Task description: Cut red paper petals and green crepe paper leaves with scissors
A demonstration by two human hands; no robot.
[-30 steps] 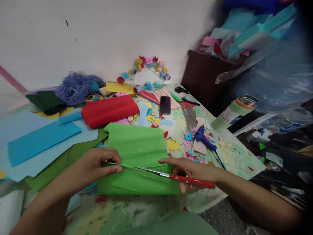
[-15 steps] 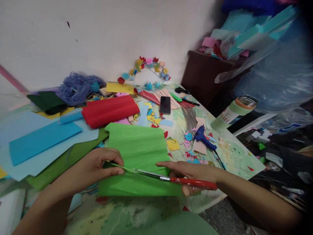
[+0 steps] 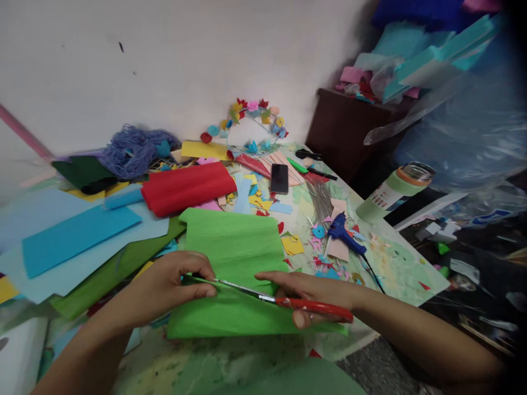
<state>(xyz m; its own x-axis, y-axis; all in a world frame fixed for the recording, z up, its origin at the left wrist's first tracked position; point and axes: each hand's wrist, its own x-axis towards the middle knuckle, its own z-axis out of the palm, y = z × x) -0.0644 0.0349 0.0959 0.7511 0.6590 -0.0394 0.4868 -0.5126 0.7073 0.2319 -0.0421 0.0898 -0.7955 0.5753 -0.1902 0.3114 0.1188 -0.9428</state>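
Note:
A large sheet of bright green crepe paper [image 3: 234, 236] lies across the near part of the table. My left hand [image 3: 181, 280] pinches the edge of this paper between thumb and fingers, just beyond the blade tips. In my right hand [image 3: 304, 293] are scissors with red handles [image 3: 317, 308], pointing left. Their metal blades lie along a cut that crosses the sheet, with paper on both sides. The blade tips almost meet my left fingertips. Part of my right fingers is hidden behind the handles.
Rolled red paper [image 3: 189, 187], blue paper [image 3: 82, 236] and purple yarn [image 3: 135, 148] lie at the left. Behind are a phone [image 3: 279, 179] and a paper-flower wreath [image 3: 251, 107]. A blue glue gun [image 3: 345, 233] and a green bottle [image 3: 393, 192] stand at the right.
The scissors and my right hand have moved left along the green paper, closer to my left fingertips. My left hand keeps its pinch. The whole view has shifted slightly.

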